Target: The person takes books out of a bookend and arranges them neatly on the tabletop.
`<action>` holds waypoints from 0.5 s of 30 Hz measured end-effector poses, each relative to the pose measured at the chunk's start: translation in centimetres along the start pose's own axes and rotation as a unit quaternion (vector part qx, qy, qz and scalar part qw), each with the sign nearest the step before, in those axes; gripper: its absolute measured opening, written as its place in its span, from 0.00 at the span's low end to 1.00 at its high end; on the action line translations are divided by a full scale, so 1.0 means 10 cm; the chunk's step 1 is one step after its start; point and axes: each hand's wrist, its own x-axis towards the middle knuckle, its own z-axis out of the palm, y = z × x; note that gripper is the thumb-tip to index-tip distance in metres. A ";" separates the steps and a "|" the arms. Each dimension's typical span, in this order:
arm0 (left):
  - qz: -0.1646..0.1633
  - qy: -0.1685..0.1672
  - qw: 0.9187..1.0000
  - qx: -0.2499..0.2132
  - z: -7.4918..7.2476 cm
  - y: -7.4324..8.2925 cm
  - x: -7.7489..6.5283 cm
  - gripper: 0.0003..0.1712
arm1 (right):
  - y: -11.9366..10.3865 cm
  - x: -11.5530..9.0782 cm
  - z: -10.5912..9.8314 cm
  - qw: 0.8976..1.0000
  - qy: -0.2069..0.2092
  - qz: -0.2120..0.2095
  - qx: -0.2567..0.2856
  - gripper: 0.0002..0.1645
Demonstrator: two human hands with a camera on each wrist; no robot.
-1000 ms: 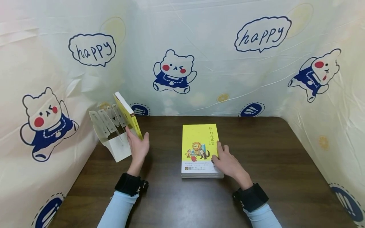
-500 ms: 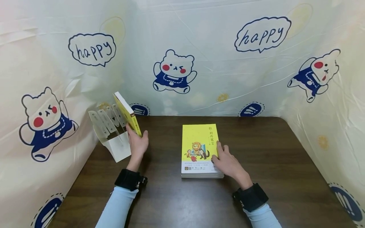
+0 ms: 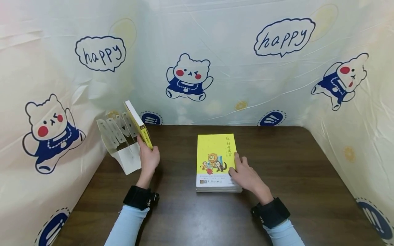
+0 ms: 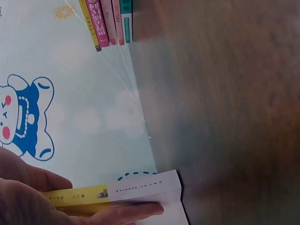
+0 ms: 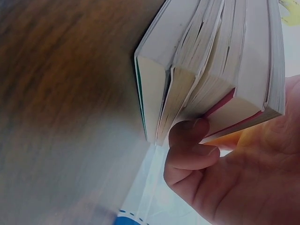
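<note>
In the head view my left hand [image 3: 149,159] grips a yellow and white book [image 3: 137,121], which stands tilted at the right side of a white book rack [image 3: 129,160]. The left wrist view shows its spine [image 4: 117,192] between my thumb and fingers. My right hand [image 3: 248,176] holds the right edge of a stack of books [image 3: 215,153] lying on the table. The top book has a yellow cover with a cartoon lion. Curled fingers [image 5: 187,145] lie against the stack's page edges in the right wrist view.
The rack has several upright grey-white dividers [image 3: 115,131] and stands at the left rear of the dark wooden table [image 3: 292,164]. A printed curtain [image 3: 227,89] with bears and "happy" bubbles surrounds the table's back and sides. Pink and teal spines [image 4: 110,23] show within the stack.
The tilted book in my left hand has shifted slightly, its top edge a little lower and to the right. My right hand and the stack have stayed in place.
</note>
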 end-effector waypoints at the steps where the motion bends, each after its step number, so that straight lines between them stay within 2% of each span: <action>1: -0.001 -0.002 1.000 0.001 -0.01 0.00 -0.02 0.50 | 0.00 0.00 0.00 1.000 0.000 0.000 -0.001 0.47; 9: 0.014 0.004 1.000 0.013 -0.02 0.00 -0.14 0.49 | 0.02 0.01 0.01 1.000 0.002 -0.001 -0.004 0.47; 15: 0.015 0.010 0.999 0.034 -0.03 -0.01 -0.15 0.51 | 0.02 0.02 0.01 1.000 0.000 0.000 0.000 0.48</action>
